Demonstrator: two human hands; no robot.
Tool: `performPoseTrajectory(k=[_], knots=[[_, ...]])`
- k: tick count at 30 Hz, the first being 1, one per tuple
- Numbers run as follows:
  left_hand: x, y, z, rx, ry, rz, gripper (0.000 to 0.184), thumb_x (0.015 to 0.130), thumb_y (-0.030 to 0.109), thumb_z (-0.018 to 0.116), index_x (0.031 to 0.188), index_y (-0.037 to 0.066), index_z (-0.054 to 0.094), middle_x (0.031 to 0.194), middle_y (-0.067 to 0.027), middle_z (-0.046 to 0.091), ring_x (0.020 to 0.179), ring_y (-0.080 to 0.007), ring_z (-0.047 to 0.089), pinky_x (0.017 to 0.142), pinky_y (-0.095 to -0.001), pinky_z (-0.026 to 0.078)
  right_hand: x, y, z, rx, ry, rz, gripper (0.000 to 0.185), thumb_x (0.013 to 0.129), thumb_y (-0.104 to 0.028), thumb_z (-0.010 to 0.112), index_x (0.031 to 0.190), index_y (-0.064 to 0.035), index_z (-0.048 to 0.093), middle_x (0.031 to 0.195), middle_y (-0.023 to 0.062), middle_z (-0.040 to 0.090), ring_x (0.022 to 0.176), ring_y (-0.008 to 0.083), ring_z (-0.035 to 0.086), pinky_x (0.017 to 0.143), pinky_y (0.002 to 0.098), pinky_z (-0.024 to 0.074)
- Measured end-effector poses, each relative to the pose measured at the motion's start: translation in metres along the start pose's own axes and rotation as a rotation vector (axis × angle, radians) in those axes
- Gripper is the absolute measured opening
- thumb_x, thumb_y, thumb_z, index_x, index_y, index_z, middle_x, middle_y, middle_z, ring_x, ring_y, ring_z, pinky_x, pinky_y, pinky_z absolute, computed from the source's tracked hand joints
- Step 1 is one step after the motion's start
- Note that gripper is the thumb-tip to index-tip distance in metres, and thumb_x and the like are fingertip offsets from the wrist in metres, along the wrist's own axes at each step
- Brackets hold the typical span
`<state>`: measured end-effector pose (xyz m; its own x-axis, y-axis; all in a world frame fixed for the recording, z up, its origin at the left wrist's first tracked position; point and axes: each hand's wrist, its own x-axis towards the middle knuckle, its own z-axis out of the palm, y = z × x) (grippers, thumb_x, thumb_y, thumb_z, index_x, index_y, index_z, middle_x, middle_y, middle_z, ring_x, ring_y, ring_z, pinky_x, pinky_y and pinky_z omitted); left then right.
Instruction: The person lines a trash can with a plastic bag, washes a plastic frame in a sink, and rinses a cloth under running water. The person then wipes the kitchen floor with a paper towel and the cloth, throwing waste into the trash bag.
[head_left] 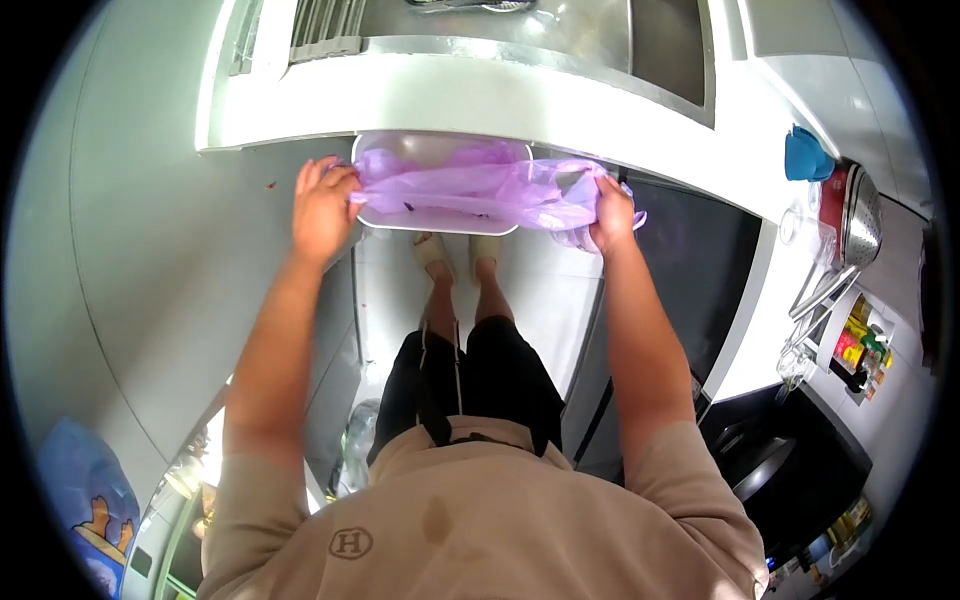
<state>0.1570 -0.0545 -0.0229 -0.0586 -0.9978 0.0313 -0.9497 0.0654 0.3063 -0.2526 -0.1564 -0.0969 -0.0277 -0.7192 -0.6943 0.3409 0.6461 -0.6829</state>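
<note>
A thin purple plastic bag (470, 188) is stretched sideways between my two hands. My left hand (325, 208) pinches its left end, fingers closed on the film. At the other end my right hand (612, 213) grips the bunched plastic, with a loose tip sticking out past the fingers. Behind and below the bag is a white rectangular bin (440, 226) with a rounded rim, hung against the front of the counter. Part of the bag lies over the bin's opening and hides much of its inside. A few small dark specks show by the bag's lower edge.
Above the bin runs a white counter edge (450, 100) with a steel sink (500, 50) behind it. Along the right counter stand a blue cup (806, 155), a metal colander (862, 215), a rack of condiments (862, 345) and a black stove (790, 460). A blue printed bag (90, 490) is at lower left.
</note>
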Motion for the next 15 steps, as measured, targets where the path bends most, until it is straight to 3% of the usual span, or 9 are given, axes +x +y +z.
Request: performPoseTrajectory(k=[2,3,6,7,10,11,12,14,15], knots=[[0.008,-0.007,-0.006,-0.139,-0.036,-0.094,0.021,0.076,0.024,0.076,0.079,0.007,0.064,0.085,-0.0047,0.065,0.090,-0.0237,0.060,0.092,-0.0397,0.043,0.014,-0.004,0.005,-0.132,0.013,0.005,0.026,0.093,-0.015,0.051,0.114,-0.0009,0.059,0.107,0.0109,0.065,0.096,0.0227,0.062,0.088,0.0343,0.0480],[0.012,-0.014,-0.008,-0.542,-0.373,-0.541,0.029,0.079,0.031,0.076,0.079,0.006,0.060,0.070,-0.0033,0.058,0.069,-0.0172,0.054,0.074,-0.0320,0.046,0.023,-0.005,0.005,-0.162,0.006,0.017,0.027,0.093,-0.015,0.051,0.115,-0.0010,0.059,0.107,0.0110,0.064,0.096,0.0223,0.061,0.088,0.0337,0.0477],[0.009,-0.035,-0.007,-0.606,-0.320,-0.452,0.036,0.079,0.036,0.077,0.084,0.006,0.059,0.071,-0.0031,0.054,0.066,-0.0140,0.047,0.063,-0.0283,0.043,0.027,-0.021,0.006,-0.208,0.006,0.107,0.031,0.091,-0.015,0.055,0.118,-0.0017,0.058,0.107,0.0101,0.064,0.096,0.0218,0.060,0.089,0.0325,0.0467],[0.009,-0.036,-0.012,-0.586,-0.279,-0.517,0.041,0.078,0.039,0.077,0.091,0.005,0.058,0.077,-0.0049,0.059,0.070,-0.0190,0.053,0.069,-0.0336,0.045,0.024,-0.028,0.007,-0.217,0.013,0.145,0.032,0.090,-0.015,0.056,0.119,-0.0020,0.057,0.108,0.0096,0.064,0.096,0.0217,0.060,0.089,0.0322,0.0464],[0.002,-0.017,-0.021,-0.131,0.292,-0.294,0.035,0.079,0.032,0.076,0.094,0.006,0.058,0.087,-0.0082,0.063,0.078,-0.0271,0.058,0.073,-0.0402,0.045,-0.010,-0.039,0.013,-0.192,0.052,-0.216,0.025,0.088,-0.014,0.058,0.107,0.0019,0.061,0.101,0.0090,0.065,0.095,0.0201,0.060,0.083,0.0358,0.0466],[-0.003,-0.006,-0.029,-0.081,0.304,-0.229,0.033,0.078,0.029,0.075,0.096,0.007,0.059,0.091,-0.0095,0.064,0.083,-0.0294,0.058,0.076,-0.0416,0.045,-0.038,-0.048,0.014,-0.657,0.206,-0.468,0.021,0.088,-0.012,0.056,0.103,0.0014,0.062,0.099,0.0104,0.065,0.094,0.0234,0.061,0.083,0.0365,0.0466],[-0.005,0.012,-0.044,-0.030,0.321,-0.166,0.032,0.078,0.026,0.075,0.098,0.007,0.060,0.095,-0.0109,0.064,0.088,-0.0317,0.059,0.080,-0.0430,0.045,-0.050,-0.039,0.009,-0.948,0.278,-0.966,0.020,0.085,-0.007,0.055,0.101,0.0009,0.062,0.100,0.0138,0.065,0.094,0.0286,0.061,0.083,0.0386,0.0462],[-0.016,0.043,-0.046,-0.083,0.207,0.044,0.033,0.074,0.018,0.074,0.104,0.010,0.062,0.102,-0.0122,0.064,0.101,-0.0321,0.059,0.090,-0.0413,0.046,-0.095,-0.041,0.035,-1.125,-0.043,-1.327,0.029,0.073,0.000,0.057,0.101,-0.0041,0.063,0.099,0.0154,0.064,0.095,0.0324,0.060,0.086,0.0418,0.0460],[-0.025,0.061,-0.032,-0.172,0.056,0.128,0.037,0.075,0.019,0.075,0.108,0.009,0.062,0.111,-0.0101,0.063,0.109,-0.0303,0.057,0.096,-0.0403,0.045,-0.107,-0.029,0.047,-1.203,-0.197,-1.339,0.032,0.070,-0.001,0.062,0.102,-0.0058,0.064,0.099,0.0148,0.064,0.098,0.0324,0.059,0.086,0.0427,0.0464]])
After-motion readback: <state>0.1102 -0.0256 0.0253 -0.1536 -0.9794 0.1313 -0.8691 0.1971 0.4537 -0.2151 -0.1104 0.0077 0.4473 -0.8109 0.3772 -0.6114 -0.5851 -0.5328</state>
